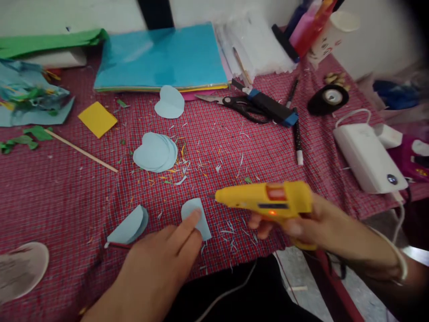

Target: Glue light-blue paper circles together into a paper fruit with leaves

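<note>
My right hand (pixel 311 223) is wrapped round the handle of a yellow glue gun (pixel 254 197), which has a lit orange light on its side. Its nozzle points left, just off a folded light blue paper piece (pixel 192 206). My left hand (pixel 170 250) rests with the index finger stretched out, pressing that piece onto the cloth. Left of this hand lies another folded light blue paper (pixel 129 228). A small stack of light blue paper hearts (pixel 154 152) sits farther back, and a single heart (pixel 169 102) lies beyond it.
Scissors (pixel 231 102) and a blue-black cutter (pixel 271 106) lie behind the glue gun. A white power bank (pixel 368 156) and a black tape roll (pixel 328 98) are at right. A wooden stick (pixel 82 151) and yellow paper (pixel 98 119) lie left. Paper scraps litter the checked cloth.
</note>
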A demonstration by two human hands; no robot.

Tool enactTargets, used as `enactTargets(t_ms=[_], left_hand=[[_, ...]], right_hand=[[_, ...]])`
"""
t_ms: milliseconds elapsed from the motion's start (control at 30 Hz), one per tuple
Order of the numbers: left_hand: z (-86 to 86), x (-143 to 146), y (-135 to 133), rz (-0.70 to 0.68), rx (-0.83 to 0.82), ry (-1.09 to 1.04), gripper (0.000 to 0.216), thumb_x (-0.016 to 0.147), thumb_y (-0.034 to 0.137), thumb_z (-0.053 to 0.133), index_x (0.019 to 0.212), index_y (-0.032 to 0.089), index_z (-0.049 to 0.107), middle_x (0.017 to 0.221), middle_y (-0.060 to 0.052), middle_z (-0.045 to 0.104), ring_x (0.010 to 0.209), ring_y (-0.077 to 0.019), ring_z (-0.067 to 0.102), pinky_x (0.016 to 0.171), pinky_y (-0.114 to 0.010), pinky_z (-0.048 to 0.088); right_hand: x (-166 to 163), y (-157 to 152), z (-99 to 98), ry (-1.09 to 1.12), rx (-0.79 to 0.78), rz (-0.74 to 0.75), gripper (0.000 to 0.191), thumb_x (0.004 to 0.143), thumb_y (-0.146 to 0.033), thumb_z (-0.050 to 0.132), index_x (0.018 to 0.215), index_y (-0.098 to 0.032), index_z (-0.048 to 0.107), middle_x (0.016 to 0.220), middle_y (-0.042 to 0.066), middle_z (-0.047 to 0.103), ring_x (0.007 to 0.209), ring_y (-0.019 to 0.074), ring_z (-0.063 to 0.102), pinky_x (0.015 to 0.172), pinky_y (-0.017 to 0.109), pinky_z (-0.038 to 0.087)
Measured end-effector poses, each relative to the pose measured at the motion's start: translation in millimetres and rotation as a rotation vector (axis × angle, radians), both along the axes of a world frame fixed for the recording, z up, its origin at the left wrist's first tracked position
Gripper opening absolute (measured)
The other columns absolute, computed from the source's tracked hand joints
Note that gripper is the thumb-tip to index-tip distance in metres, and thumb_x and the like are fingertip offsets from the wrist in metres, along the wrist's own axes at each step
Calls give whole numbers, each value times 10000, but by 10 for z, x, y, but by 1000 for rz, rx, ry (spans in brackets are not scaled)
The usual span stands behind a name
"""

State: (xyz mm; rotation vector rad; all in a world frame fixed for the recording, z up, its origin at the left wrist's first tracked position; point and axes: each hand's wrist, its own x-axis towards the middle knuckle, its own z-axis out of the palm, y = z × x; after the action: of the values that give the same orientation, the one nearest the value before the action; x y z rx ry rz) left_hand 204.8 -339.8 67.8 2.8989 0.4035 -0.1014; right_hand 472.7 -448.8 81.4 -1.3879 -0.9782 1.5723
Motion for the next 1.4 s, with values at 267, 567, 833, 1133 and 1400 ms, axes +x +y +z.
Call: enactTargets(t_ms=[267, 567, 833, 1133, 1400], left_hand=[[-158, -3, -65, -113, 109, 19, 354, 727, 4, 415, 965, 198, 590, 1329, -103, 622, 616, -170, 640, 479, -300, 555], [-170, -26, -84, -97, 70, 0, 346, 739, 6, 408, 971, 199, 575, 1273, -114, 656, 620, -184, 650, 455, -307, 545], [-140, -39, -84, -104, 94, -37, 315, 791, 36, 423, 992, 212, 592, 1262, -86, 665, 628, -166, 624, 474, -282, 491], [-133, -48, -56, -80, 73, -83, 282, 869, 67, 373, 984, 225, 577, 1198, -42, 698, 654, -157, 619, 491, -275, 467], [-126, -51, -64, -137, 85, -65, 343, 806, 17, 378, 1009, 198, 587, 1227, -93, 684, 648, -171, 639, 481, -281, 493]], right_hand=[[-161, 111, -78, -226, 117, 136, 182, 922, -326, 558, 1055, -229, 481, 899, 31, 645, 718, 137, 626, 574, 232, 509], [-187, 185, 75, -547, 208, 237, 89, 932, -306, 518, 985, -235, 531, 816, 8, 636, 641, 138, 582, 569, 255, 490], [-143, 112, 137, -721, 212, 352, 90, 944, -316, 488, 987, -237, 485, 776, 3, 606, 603, 148, 579, 519, 271, 462], [-134, 225, 96, -645, 298, 345, 63, 961, -292, 459, 989, -236, 462, 829, -8, 587, 620, 112, 574, 553, 220, 475], [-140, 168, 120, -659, 254, 346, 124, 936, -297, 507, 1046, -240, 515, 826, 8, 634, 634, 148, 583, 571, 259, 467]])
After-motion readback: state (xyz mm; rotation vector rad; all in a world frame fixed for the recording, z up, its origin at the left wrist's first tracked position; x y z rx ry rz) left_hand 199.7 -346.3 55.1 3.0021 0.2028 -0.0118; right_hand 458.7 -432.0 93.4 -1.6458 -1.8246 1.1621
